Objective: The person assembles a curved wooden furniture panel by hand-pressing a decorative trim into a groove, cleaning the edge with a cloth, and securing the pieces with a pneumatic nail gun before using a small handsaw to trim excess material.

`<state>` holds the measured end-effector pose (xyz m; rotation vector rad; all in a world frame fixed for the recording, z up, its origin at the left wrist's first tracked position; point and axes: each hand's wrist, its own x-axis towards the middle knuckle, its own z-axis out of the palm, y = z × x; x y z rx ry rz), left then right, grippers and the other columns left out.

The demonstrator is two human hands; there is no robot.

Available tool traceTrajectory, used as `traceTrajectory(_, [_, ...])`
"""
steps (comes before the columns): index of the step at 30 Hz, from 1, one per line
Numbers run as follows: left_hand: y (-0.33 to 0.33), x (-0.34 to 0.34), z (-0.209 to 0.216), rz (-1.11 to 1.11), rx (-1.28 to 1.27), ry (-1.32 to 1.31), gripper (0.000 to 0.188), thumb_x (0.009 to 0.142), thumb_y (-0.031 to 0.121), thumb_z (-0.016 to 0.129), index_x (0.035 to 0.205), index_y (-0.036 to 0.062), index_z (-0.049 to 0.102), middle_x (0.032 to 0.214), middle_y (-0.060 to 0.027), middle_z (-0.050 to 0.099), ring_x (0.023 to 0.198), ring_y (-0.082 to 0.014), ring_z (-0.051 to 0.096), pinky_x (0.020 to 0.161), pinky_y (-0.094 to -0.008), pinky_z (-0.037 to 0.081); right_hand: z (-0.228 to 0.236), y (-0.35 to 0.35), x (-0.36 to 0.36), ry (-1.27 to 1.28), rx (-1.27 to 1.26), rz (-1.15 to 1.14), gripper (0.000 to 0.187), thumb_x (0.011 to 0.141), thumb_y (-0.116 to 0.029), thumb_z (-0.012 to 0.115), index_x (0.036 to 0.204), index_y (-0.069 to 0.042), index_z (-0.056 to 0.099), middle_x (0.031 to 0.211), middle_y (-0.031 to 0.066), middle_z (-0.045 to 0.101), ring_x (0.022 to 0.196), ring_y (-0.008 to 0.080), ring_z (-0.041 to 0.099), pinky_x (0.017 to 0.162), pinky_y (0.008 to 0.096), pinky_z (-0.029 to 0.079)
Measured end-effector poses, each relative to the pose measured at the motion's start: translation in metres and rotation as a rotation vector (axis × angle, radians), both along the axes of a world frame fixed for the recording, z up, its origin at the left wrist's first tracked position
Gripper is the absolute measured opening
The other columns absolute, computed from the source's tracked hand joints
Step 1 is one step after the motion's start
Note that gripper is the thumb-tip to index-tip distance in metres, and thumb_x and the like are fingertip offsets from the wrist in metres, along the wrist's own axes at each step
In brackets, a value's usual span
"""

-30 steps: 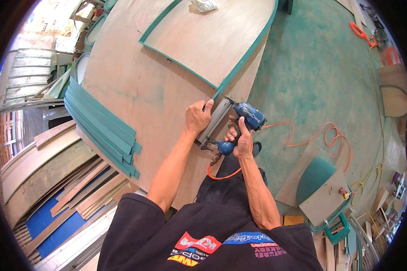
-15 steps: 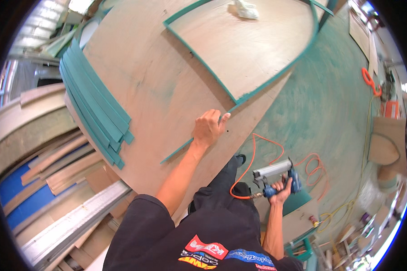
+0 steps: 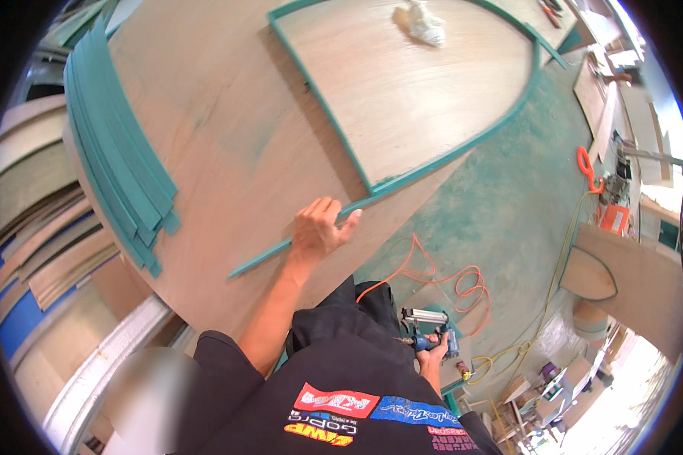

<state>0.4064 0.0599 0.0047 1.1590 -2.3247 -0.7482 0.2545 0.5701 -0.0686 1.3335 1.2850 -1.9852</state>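
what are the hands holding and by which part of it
The right hand holds the nail gun by its handle; the left hand grips the teal strip partway along its length.

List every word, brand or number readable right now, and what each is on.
I don't copy wording, only where it stands.
Black shirt: red patch with pale lettering.
Same shirt: blue patch with white lettering.
Same shirt: white and yellow lettering.
Same shirt: small pink and purple lettering.
Blue nail gun, right hand: any marking too small to read.
Orange box: marking too small.
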Motion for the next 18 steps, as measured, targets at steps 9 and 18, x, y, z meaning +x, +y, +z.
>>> traceTrajectory(9, [-0.031,-0.007,-0.002,0.131,0.184,-0.035,0.042,0.096,0.042,0.07,0.084,0.002,0.065,0.085,-0.0162,0.066,0.081,-0.0353,0.064,0.073,-0.0474,0.051,0.012,-0.075,-0.003,0.083,-0.151,0.065,0.035,0.102,-0.049,0.062,0.103,-0.014,0.065,0.065,-0.004,0.04,0.059,0.0134,0.045,0.066,0.0329,0.044])
traceTrajectory(18, [-0.053,-0.141,-0.072,-0.115,-0.604,0.156,0.048,0.092,0.038,0.076,0.122,0.0021,0.067,0.122,-0.0199,0.069,0.118,-0.0381,0.063,0.101,-0.0499,0.049,-0.038,-0.01,0.025,0.139,-0.078,-0.472,0.039,0.102,-0.048,0.058,0.089,-0.011,0.06,0.056,0.0032,0.05,0.055,0.0229,0.051,0.069,0.0464,0.052])
